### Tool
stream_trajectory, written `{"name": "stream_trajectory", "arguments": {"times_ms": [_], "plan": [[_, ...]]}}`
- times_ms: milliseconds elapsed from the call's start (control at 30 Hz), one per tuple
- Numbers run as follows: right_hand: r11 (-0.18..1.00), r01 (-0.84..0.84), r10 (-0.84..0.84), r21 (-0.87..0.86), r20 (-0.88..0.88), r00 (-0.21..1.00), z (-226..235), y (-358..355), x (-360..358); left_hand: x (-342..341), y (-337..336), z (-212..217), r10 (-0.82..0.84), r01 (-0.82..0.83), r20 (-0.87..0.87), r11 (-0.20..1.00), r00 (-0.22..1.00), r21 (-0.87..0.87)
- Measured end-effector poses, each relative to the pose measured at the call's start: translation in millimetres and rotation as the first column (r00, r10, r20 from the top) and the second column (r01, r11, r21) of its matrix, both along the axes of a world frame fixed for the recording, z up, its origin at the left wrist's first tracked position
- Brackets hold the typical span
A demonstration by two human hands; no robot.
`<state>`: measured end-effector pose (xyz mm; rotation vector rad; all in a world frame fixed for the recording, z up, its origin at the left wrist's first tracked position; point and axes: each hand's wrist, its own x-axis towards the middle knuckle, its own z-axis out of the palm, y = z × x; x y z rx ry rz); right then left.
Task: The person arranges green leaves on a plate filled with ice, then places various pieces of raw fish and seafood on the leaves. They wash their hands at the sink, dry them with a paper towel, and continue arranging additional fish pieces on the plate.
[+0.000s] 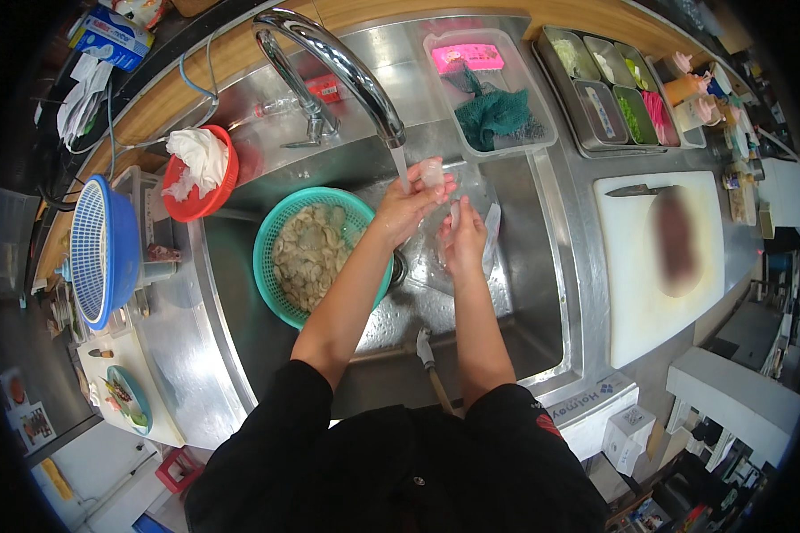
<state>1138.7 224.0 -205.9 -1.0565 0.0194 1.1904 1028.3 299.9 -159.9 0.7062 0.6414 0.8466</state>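
Note:
My left hand (404, 211) is closed on a pale, translucent piece (431, 172) at its fingertips, just beside the water stream (402, 167) from the tap. Close by on the right, the fingers of my right hand (465, 242) are curled in a pinch; what they hold, if anything, is too small to make out. Both hands are over the steel sink (529, 342). A green colander (260, 258) sits in the sink's left part, holding many soft, pale grey-beige pieces (304, 253). My left forearm passes over its right side.
The chrome tap (351, 67) arches over the sink. A light-handled tool (431, 369) leans at the near wall. Behind stands a clear tub (551, 133) with green mesh. On the right, a knife (636, 190) lies on a white board (631, 311). A red basket (229, 182) stands left.

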Motion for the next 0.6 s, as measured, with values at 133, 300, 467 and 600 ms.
{"name": "stream_trajectory", "arguments": {"times_ms": [133, 300, 467, 600], "plan": [[0.989, -0.138, 0.138, 0.044, 0.004, 0.99, 4, -1, -2, -5, 6, 0, -0.005, 0.003, -0.13, 1.0, 0.991, -0.017], [0.931, -0.36, 0.353, 0.066, 0.093, 0.931, 11, -1, -6, -12, 12, -2, -0.027, 0.026, -0.385, 1.0, 0.922, -0.009], [0.955, -0.29, 0.286, 0.055, 0.069, 0.956, 18, 5, -1, -30, 12, -15, 0.151, -0.041, -0.513, 0.975, 0.845, 0.219], [0.962, -0.272, 0.231, 0.013, 0.488, 0.842, 25, 19, -3, -27, 5, -20, 0.041, -0.009, -0.584, 0.998, 0.811, 0.059]]}}
